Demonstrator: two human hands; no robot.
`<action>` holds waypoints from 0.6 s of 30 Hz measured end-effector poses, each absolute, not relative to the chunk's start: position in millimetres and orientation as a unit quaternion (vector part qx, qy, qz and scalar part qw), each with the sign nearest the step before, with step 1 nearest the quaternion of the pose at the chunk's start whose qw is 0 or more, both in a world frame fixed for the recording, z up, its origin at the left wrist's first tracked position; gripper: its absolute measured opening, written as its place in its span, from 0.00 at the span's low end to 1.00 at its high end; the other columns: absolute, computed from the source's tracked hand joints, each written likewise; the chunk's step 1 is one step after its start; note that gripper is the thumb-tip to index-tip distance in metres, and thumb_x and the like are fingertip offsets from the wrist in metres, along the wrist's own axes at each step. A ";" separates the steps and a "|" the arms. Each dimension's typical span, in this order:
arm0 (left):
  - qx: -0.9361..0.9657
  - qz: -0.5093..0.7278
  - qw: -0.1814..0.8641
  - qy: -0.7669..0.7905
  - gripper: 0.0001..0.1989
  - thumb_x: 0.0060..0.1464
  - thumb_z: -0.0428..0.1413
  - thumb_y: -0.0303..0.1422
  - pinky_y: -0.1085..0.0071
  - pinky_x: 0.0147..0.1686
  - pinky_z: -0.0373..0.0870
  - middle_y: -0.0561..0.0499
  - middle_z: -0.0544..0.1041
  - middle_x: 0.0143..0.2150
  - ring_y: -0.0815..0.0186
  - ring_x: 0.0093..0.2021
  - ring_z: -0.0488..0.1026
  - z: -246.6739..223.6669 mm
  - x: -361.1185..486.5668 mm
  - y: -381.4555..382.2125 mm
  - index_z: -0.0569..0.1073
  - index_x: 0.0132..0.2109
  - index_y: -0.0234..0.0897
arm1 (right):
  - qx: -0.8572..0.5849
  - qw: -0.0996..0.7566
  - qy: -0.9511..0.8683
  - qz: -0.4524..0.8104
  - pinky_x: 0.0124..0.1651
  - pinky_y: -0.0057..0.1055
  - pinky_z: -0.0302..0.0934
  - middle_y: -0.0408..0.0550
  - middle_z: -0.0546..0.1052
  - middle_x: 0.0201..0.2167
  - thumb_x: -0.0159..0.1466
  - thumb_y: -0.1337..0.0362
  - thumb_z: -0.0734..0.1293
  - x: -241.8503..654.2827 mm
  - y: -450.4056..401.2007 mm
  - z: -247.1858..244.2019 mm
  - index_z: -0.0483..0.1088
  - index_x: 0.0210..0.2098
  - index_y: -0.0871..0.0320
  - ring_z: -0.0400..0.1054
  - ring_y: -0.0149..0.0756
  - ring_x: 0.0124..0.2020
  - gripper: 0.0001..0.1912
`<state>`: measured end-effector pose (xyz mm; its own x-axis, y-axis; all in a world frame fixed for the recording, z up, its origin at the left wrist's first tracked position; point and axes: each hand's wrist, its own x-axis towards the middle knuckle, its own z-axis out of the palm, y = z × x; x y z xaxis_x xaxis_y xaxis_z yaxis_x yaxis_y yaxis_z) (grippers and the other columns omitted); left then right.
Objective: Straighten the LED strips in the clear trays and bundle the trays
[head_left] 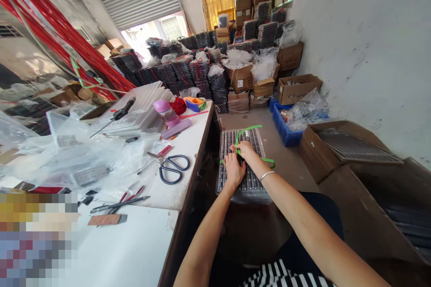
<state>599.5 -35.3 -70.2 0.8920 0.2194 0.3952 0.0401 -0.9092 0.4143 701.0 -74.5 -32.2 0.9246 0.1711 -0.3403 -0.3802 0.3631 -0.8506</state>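
On your left, the scissors (173, 168) lie on the white table (151, 233) at centre left of the frame, apart from both hands; reaching across for them could let the green strap (249, 127) slacken. Just right of the frame's middle is the stack of trays (222, 181). Your left hand (235, 168) is bent over its top, fingers curled narrow by the strap; you cannot tell whether they grip it. Your right hand (245, 149) pinches the strap close beside. If either hand eases off, the strap may slip; if you pull unevenly, the trays could shift or the strap ride askew. The loose loop past the stack's right edge might catch. The stack's long axis seems to run up the frame, its far end leaning slightly left, with its dark rods along that line and the strap crossing sideways.
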 end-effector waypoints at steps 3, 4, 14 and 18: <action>0.952 0.222 0.198 0.068 0.22 0.52 0.53 0.31 0.59 0.46 0.59 0.43 0.70 0.45 0.55 0.46 0.65 -70.4 599.6 -35.3 0.62 0.55 0.33 | -0.538 0.816 0.119 0.177 0.39 0.34 0.68 0.49 0.72 0.43 0.66 0.59 0.64 701.5 -71.7 -35.7 0.66 0.49 0.62 0.69 0.33 0.38 0.15; 0.952 0.222 0.197 0.069 0.22 0.52 0.53 0.31 0.59 0.46 0.59 0.43 0.70 0.45 0.55 0.46 0.65 -70.5 599.8 -35.2 0.62 0.55 0.33 | -0.538 0.815 0.123 0.179 0.39 0.34 0.68 0.49 0.72 0.43 0.66 0.59 0.64 701.8 -70.8 -36.5 0.66 0.49 0.62 0.69 0.33 0.38 0.15; 0.958 0.212 0.183 0.063 0.14 0.54 0.51 0.33 0.58 0.46 0.59 0.43 0.70 0.42 0.54 0.46 0.64 -70.3 600.1 -37.8 0.67 0.48 0.35 | -0.594 0.784 0.073 0.166 0.34 0.30 0.68 0.47 0.72 0.38 0.67 0.58 0.63 698.0 -83.8 -34.0 0.67 0.46 0.62 0.69 0.30 0.33 0.14; 0.957 0.216 0.181 0.064 0.18 0.55 0.51 0.34 0.58 0.46 0.60 0.43 0.70 0.43 0.54 0.46 0.64 -68.5 599.9 -37.4 0.66 0.52 0.34 | -0.668 0.736 0.023 0.111 0.34 0.30 0.67 0.47 0.72 0.37 0.66 0.58 0.63 692.3 -85.9 -28.0 0.67 0.46 0.62 0.68 0.29 0.33 0.14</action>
<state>599.9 -37.4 -68.5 0.8983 0.2014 0.3905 0.0448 -0.9261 0.3747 692.3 -85.9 -28.0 0.9745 0.1321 -0.1813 -0.1932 0.0834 -0.9776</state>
